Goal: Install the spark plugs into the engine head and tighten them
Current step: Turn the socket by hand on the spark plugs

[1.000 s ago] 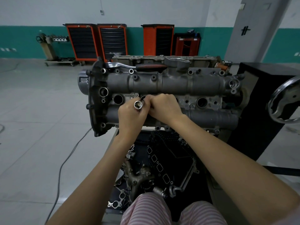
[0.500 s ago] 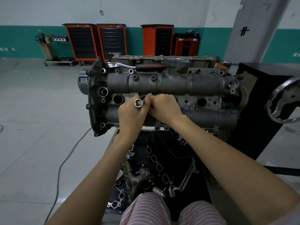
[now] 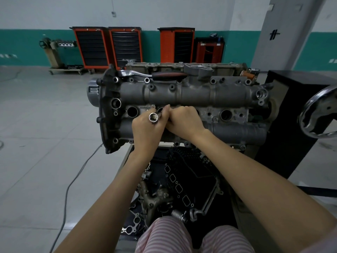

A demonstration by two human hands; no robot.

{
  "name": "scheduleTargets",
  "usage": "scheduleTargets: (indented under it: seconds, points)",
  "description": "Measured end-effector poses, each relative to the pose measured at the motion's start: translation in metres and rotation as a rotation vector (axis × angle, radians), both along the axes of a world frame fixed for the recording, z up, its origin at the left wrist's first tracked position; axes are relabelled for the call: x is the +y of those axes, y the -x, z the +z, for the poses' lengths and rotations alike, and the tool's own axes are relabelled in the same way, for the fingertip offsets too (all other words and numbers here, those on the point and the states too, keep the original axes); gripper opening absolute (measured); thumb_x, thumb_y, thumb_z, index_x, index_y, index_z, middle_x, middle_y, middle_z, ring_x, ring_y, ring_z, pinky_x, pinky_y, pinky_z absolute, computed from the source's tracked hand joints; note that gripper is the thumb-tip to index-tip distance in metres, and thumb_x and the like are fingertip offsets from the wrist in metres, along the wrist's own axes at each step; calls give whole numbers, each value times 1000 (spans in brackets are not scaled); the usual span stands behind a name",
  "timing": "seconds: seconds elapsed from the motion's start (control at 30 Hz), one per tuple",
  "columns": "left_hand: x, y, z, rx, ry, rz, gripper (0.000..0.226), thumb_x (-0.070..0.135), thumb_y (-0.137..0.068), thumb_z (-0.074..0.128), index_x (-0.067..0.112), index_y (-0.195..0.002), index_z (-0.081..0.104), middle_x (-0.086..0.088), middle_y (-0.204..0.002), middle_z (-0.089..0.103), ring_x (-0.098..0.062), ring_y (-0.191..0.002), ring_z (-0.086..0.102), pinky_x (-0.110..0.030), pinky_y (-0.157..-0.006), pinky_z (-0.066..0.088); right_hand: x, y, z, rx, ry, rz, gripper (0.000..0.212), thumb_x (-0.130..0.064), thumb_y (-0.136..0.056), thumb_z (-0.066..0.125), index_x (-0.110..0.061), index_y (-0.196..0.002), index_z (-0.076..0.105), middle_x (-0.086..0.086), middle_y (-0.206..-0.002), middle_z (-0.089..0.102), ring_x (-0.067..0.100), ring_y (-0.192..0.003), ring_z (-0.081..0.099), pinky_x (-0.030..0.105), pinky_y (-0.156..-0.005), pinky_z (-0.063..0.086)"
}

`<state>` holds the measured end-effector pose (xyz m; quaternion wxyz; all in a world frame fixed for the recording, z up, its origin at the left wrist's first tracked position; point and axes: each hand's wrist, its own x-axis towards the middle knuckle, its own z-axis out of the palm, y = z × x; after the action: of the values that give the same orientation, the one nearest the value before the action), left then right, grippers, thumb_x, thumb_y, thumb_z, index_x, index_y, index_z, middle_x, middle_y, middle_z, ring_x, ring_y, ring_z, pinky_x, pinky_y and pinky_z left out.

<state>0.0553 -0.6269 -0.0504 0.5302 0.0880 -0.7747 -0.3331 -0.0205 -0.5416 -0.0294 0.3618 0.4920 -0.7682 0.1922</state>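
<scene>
R hand (image 3: 184, 121) fingers, plug hole: hidden.

My engine head (image 3: 182, 95) is dull grey cast metal, darker grey at its end cover (image 3: 106, 114). The socket (image 3: 153, 117) in my left hand (image 3: 147, 128) is shiny silver. A ratchet (image 3: 153, 74) lying on top has a chrome shaft and a black and red grip. My trousers (image 3: 164, 236) are pink and white striped. Behind, the tool cabinets (image 3: 107, 46) are orange with black drawers, the wall (image 3: 27, 46) white above a teal band, the floor (image 3: 36, 125) pale grey tile.
</scene>
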Motion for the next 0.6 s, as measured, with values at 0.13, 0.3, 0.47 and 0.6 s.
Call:
scheduleTargets:
  seconds: [0.13, 0.3, 0.47, 0.6]
  points:
    - [0, -3, -2, 38, 24, -44, 40, 23, -87, 54, 3, -54, 42, -13, -48, 42, -30, -48, 42, -42, -49, 34, -1, 3, -3, -47, -61, -38, 20, -27, -81, 58, -8, -84, 61, 12, -63, 66, 35, -58, 63, 27, -51, 27]
    - [-2, -3, -7, 37, 64, -48, 30, 24, -89, 52, 10, -66, 37, 7, -55, 34, -22, -51, 40, -22, -50, 25, -4, 5, -4, -75, -109, -43, 25, -32, -84, 51, -9, -92, 45, 8, -69, 65, 34, -60, 60, 29, -46, 16]
    - [-2, -2, -8, 8, 66, -48, 40, 36, -88, 48, 2, -67, 45, -4, -57, 44, -22, -54, 43, -26, -51, 31, -3, 6, -4, -27, -125, -46, 17, -27, -88, 48, -10, -91, 51, 9, -71, 65, 34, -63, 60, 28, -50, 22]
    - [-1, -2, -3, 1, 67, -30, 54, 38, -86, 55, -4, -53, 48, -14, -47, 47, -29, -48, 47, -37, -51, 34, 0, 1, -1, -52, -73, -43, 17, -20, -81, 54, -5, -82, 63, 19, -63, 64, 40, -58, 60, 31, -52, 28]
